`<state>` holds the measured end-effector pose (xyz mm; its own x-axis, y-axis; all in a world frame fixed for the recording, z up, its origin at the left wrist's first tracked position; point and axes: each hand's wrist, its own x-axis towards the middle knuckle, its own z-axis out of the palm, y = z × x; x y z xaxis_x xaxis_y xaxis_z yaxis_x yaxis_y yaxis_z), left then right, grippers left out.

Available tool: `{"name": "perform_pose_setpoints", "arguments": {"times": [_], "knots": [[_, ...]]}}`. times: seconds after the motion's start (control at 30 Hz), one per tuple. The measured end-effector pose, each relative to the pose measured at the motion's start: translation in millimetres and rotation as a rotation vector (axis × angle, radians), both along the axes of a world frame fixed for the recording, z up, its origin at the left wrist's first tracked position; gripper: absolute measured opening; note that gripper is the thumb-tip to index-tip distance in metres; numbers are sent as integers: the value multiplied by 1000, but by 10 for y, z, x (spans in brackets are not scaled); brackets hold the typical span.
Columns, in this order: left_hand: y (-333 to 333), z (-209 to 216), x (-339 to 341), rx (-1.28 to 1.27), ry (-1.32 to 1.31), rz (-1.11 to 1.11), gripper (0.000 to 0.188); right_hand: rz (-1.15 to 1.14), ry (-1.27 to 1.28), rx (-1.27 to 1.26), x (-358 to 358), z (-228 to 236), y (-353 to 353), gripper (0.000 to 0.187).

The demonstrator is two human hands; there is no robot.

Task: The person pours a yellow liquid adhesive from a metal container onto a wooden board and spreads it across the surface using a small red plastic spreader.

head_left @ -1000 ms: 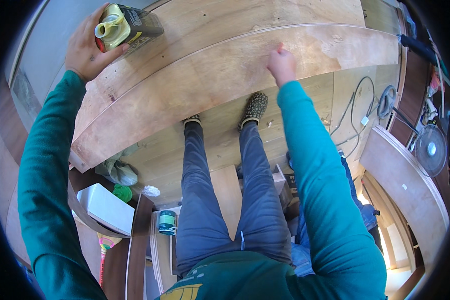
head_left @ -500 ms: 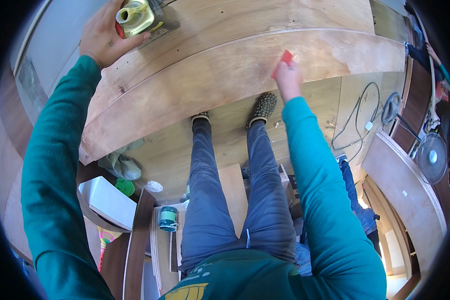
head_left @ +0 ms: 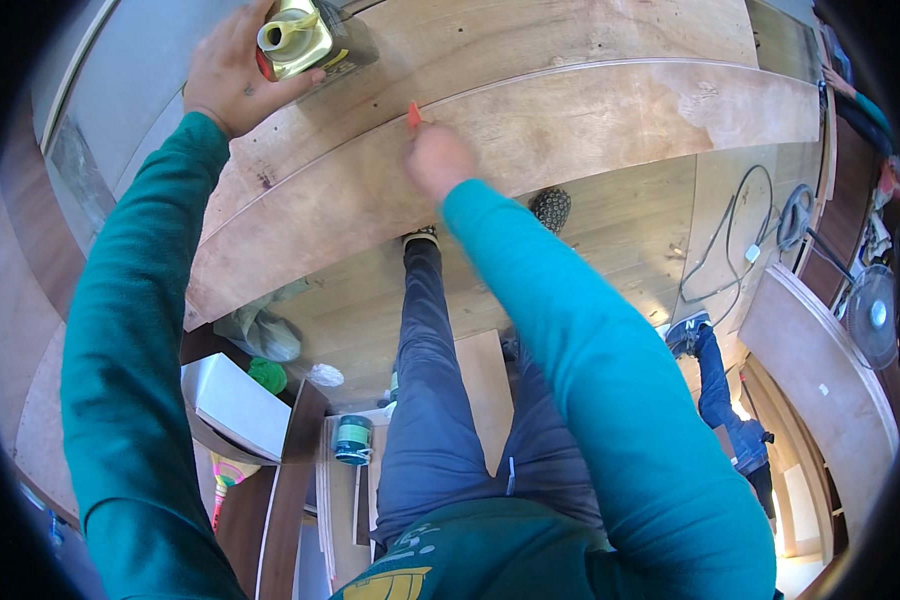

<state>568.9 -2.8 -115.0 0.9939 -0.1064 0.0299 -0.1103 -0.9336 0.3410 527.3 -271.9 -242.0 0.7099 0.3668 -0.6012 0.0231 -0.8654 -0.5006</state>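
- I take the long curved board [head_left: 610, 108] as landmark; it spans the space in front of the person;
- I see the left hand [head_left: 232, 78] beyond the board's far edge, toward its left end; fingers wrap the metal can [head_left: 312, 45], thumb along its near side;
- metal can sits past that same far edge, over the wooden panel [head_left: 540, 30]; open spout faces up at me; can't tell if its base rests there;
- right hand [head_left: 438, 160] is over the board, left of its middle; it pinches a red scraper [head_left: 414, 114], tip at the board's far edge; hand is blurred, so I can't tell exact finger placement or scraper contact;
- near side of board, on floor: patterned shoes [head_left: 552, 208]; grey cable [head_left: 682, 288] toward its right end;
- by the board's right end: a co-worker's hand [head_left: 838, 82]; can't tell if touching;
- nearer than the board's left end: white box [head_left: 242, 405], green bag [head_left: 268, 375]
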Motion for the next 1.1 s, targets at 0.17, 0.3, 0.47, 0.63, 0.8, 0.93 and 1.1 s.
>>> {"name": "perform_pose_setpoints", "arguments": {"times": [0.17, 0.3, 0.47, 0.63, 0.8, 0.93, 1.1], "knots": [[41, -1, -45, 0, 38, 20, 92, -139, -57, -119, 544, -46, -916, 34], [-103, 158, -43, 43, 126, 139, 104, -127, -183, -109, 496, -193, -1004, 34], [-41, 40, 29, -12, 13, 9, 97, 294, -215, -136, -401, -276, -60, 31], [36, -45, -20, -17, 22, -1, 94, 124, 158, 72, -377, 183, -133, 32], [44, -45, -23, 12, 37, 7, 93, -309, -264, 41, 289, 25, -1782, 34], [35, -70, 25, 21, -2, -21, 93, -241, -450, -150, 621, -192, -2873, 35], [53, -49, -14, -11, -3, -32, 92, -55, -411, -132, -21, -266, -2432, 26]]}}
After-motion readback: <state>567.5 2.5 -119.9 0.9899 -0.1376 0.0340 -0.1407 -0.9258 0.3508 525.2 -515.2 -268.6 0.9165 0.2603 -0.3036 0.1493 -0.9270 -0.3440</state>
